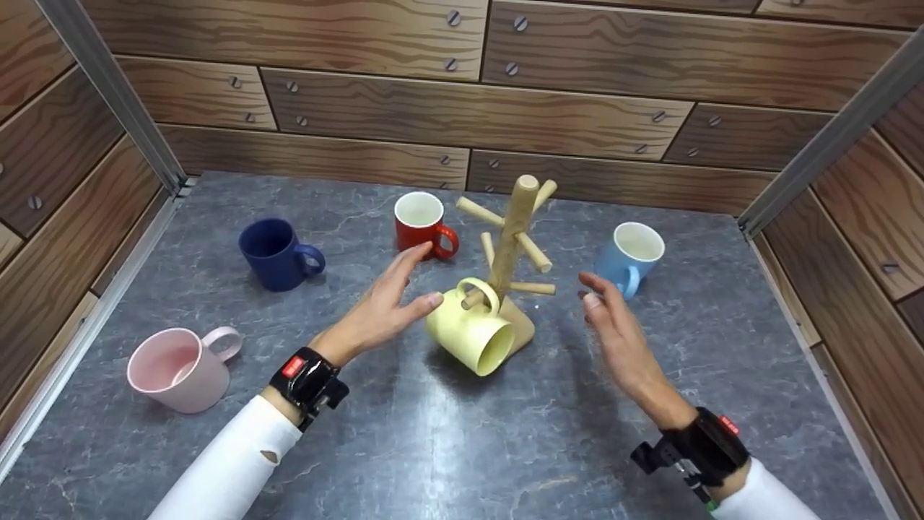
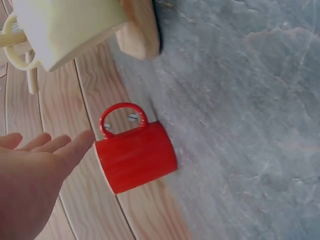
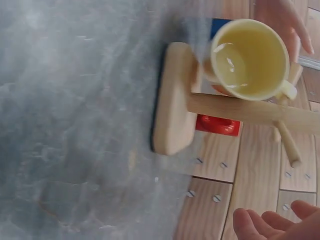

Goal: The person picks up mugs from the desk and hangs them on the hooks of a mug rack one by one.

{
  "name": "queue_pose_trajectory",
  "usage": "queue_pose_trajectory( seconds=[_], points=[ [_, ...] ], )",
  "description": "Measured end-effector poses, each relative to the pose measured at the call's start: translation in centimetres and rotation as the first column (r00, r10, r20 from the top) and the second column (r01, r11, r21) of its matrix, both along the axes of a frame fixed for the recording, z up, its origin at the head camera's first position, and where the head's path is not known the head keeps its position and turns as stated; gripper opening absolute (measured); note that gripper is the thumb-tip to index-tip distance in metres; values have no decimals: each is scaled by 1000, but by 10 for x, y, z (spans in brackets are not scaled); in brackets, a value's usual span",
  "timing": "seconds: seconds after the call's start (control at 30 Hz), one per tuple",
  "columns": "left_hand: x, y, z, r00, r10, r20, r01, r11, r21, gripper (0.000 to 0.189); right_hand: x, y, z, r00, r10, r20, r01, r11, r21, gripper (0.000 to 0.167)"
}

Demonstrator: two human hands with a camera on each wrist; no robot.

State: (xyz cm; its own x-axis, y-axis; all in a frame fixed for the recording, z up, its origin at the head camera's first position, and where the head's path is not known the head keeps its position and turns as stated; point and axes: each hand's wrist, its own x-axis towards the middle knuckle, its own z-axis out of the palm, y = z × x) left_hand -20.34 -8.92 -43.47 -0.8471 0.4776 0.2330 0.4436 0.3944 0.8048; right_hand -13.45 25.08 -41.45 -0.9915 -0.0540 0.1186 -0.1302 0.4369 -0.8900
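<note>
A yellow mug (image 1: 469,328) hangs by its handle from a low peg of the wooden mug tree (image 1: 509,245), its mouth facing the front right. My left hand (image 1: 379,310) is just left of it, fingers extended and holding nothing; whether the thumb touches the mug I cannot tell. Beyond those fingers stands a red mug (image 2: 137,157), upright on the table. To the right of the tree my right hand (image 1: 617,336) hovers with nothing in it, fingers slightly bent. The light blue mug (image 1: 628,256) stands just behind that hand, partly covered by its fingers in the head view.
At the left stand a dark blue mug (image 1: 278,256) and a pink mug (image 1: 180,368), both upright with handles to the right. Wood-patterned walls (image 1: 361,101) enclose the grey table (image 1: 433,448) at the back and sides. Several other pegs stick out from the tree.
</note>
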Motion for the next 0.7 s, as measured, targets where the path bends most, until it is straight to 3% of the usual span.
queue_pose_trajectory(
  seconds=[0.23,0.5,0.7],
  points=[
    [0,2,7,999,36,-22,-35,998,55,73,-3,2,11,999,-12,-36,11,999,-42,53],
    [-1,1,9,997,71,-24,-70,996,55,74,-20,20,10,976,-73,-206,99,988,119,53],
    [2,1,8,997,78,-4,-78,997,16,77,-41,44,6,932,-96,-349,201,939,280,58]
  ],
)
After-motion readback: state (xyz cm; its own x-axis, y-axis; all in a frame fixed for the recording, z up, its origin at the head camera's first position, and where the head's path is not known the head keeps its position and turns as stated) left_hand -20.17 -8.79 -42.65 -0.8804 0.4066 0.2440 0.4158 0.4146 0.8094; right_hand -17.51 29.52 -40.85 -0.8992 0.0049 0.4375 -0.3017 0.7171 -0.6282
